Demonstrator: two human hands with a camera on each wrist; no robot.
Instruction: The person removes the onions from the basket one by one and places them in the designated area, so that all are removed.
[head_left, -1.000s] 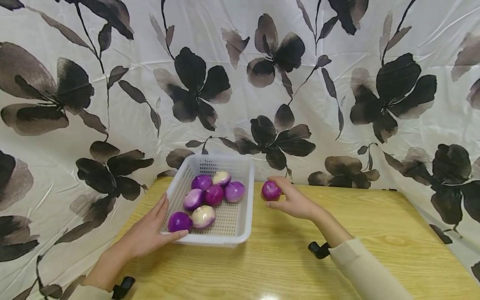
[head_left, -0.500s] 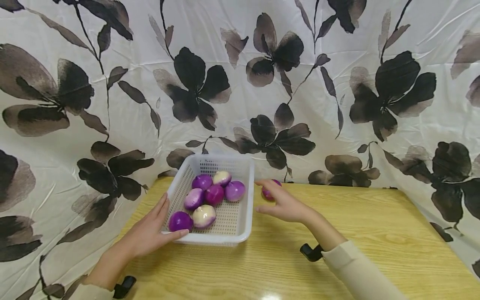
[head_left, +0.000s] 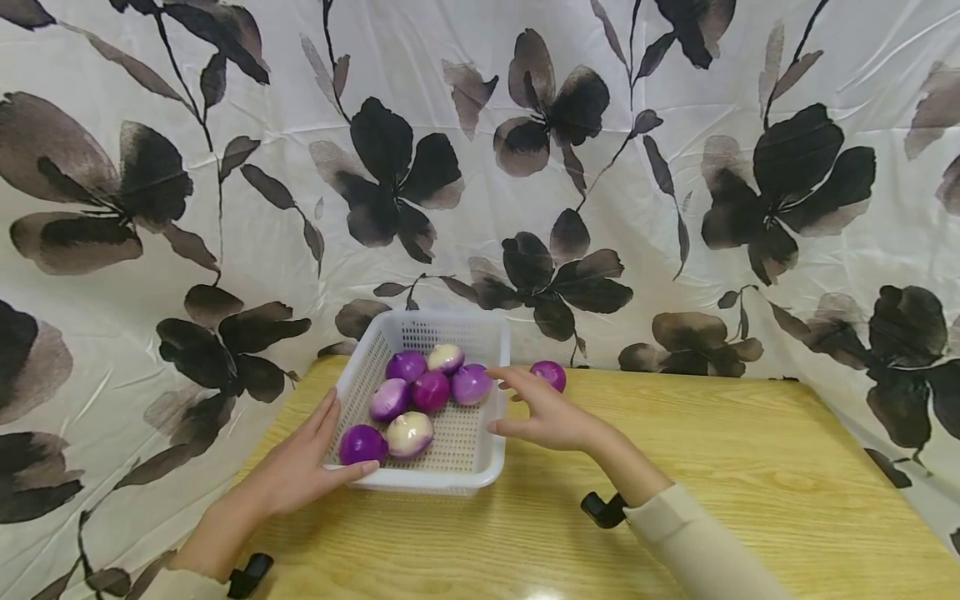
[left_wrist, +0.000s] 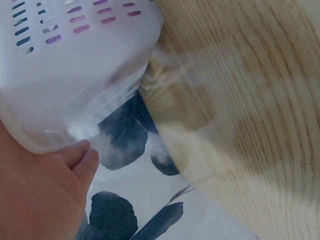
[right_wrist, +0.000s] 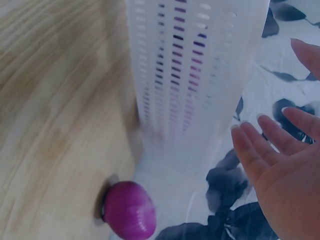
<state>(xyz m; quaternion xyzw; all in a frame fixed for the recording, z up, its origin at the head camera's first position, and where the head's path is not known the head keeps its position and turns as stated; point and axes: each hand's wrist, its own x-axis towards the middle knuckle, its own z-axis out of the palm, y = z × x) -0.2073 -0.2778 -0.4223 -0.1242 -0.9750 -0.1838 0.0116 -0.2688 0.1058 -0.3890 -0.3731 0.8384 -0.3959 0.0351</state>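
The onion (head_left: 549, 374) sat alone on the bench (head_left: 750, 467), near the far edge, just beside the right wall of the white basket (head_left: 491, 350). Your right hand (head_left: 543, 412) was over that wall, near the onion but not touching it. Its fingers were straight and spread, and it held nothing. Your left hand (head_left: 300, 462) lay against the left side of the basket with its thumb on the front rim, fingers flat, not curled around it. Six more onions (head_left: 431, 390) lay inside the basket, some purple and some partly white. A flower cloth (head_left: 480, 167) hung behind the bench.
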